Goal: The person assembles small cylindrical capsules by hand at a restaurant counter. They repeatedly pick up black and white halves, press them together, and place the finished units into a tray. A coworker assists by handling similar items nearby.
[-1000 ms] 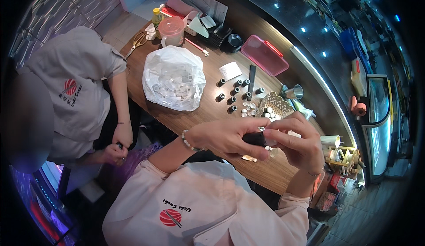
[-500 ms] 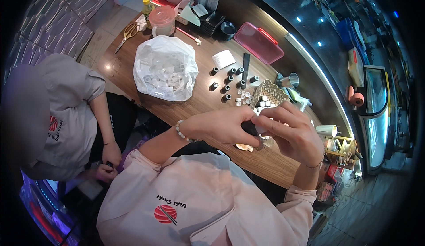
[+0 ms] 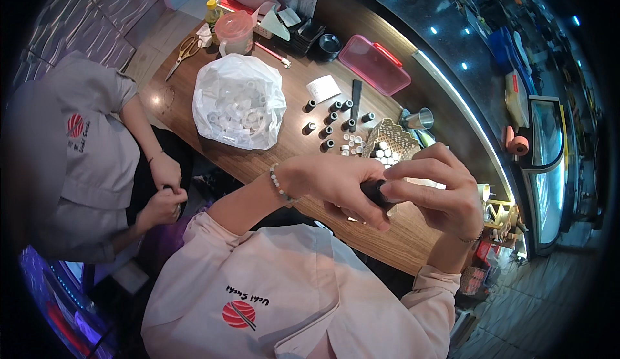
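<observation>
My left hand (image 3: pixel 336 181), with a beaded bracelet at its wrist, is closed around a small black bottle (image 3: pixel 374 192) above the near edge of the table. From the right, the bent fingers of my right hand (image 3: pixel 442 188) pinch the bottle's end; whether a cap is between the fingertips is hidden. Just beyond my hands stands a woven basket (image 3: pixel 408 140) with white caps (image 3: pixel 386 155) in it. Several more loose caps (image 3: pixel 352 144) lie beside it. Farther off, several small black bottles (image 3: pixel 332 118) stand upright on the table.
A white plastic bag (image 3: pixel 205 110) of clear and white small parts sits on the wooden table (image 3: pixel 294 140). Behind are scissors (image 3: pixel 186 54), a lidded jug (image 3: pixel 234 32), black bowls (image 3: pixel 329 47) and a pink container (image 3: pixel 373 65). A co-worker (image 3: pixel 97 146) sits at left.
My hands have shifted slightly right and toward me, and more of the black bottle shows between them. The co-worker's hands have moved up and come together.
</observation>
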Action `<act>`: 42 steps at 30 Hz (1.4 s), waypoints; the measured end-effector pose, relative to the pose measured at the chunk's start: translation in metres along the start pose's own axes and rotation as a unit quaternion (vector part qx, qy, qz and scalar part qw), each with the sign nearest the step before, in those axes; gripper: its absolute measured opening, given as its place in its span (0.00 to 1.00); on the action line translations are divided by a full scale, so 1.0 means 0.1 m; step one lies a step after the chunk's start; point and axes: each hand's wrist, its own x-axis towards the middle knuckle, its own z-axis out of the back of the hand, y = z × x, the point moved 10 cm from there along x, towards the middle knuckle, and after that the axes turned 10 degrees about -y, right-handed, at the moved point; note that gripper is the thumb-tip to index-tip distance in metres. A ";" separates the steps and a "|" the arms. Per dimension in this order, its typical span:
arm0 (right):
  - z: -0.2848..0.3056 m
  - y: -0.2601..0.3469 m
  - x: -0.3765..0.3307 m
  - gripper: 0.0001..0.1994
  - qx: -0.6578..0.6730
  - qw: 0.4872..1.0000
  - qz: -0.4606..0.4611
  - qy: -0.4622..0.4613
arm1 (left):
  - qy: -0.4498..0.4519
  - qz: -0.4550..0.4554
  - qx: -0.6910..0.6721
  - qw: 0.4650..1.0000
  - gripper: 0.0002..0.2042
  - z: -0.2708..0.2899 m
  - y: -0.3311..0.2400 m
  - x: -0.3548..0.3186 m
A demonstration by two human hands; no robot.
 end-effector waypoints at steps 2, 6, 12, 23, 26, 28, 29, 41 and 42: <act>0.01 0.03 0.02 0.27 -0.028 1.000 0.005 0.005 | -0.013 -0.026 -0.008 1.000 0.09 0.01 -0.02 0.02; -0.02 0.04 0.02 0.26 -0.063 0.998 -0.005 0.019 | -0.039 -0.067 0.004 0.997 0.09 0.02 -0.13 0.02; -0.07 -0.04 0.00 0.26 -0.063 0.996 -0.030 0.050 | -0.063 -0.088 0.055 0.993 0.08 0.07 -0.12 0.05; -0.04 -0.12 0.01 0.12 -0.120 0.989 -0.092 -0.008 | -0.228 -0.217 0.247 0.917 0.13 0.22 -0.38 -0.05; -0.08 -0.17 -0.02 0.17 -0.160 0.982 -0.100 -0.010 | -0.277 -0.245 0.257 0.893 0.14 0.17 -0.46 -0.14; -0.09 -0.21 -0.06 0.17 -0.198 0.972 -0.127 0.000 | -0.287 -0.252 0.224 0.897 0.14 0.16 -0.46 -0.14; -0.10 -0.24 -0.08 0.16 -0.204 0.969 -0.137 0.009 | -0.285 -0.270 0.216 0.894 0.14 0.16 -0.46 -0.12; -0.04 -0.24 0.00 0.17 -0.042 0.989 -0.143 0.009 | -0.301 -0.298 0.210 0.881 0.12 0.32 -0.53 -0.12; -0.04 -0.24 0.00 0.15 -0.059 0.987 -0.151 0.010 | -0.313 -0.305 0.204 0.876 0.12 0.32 -0.55 -0.13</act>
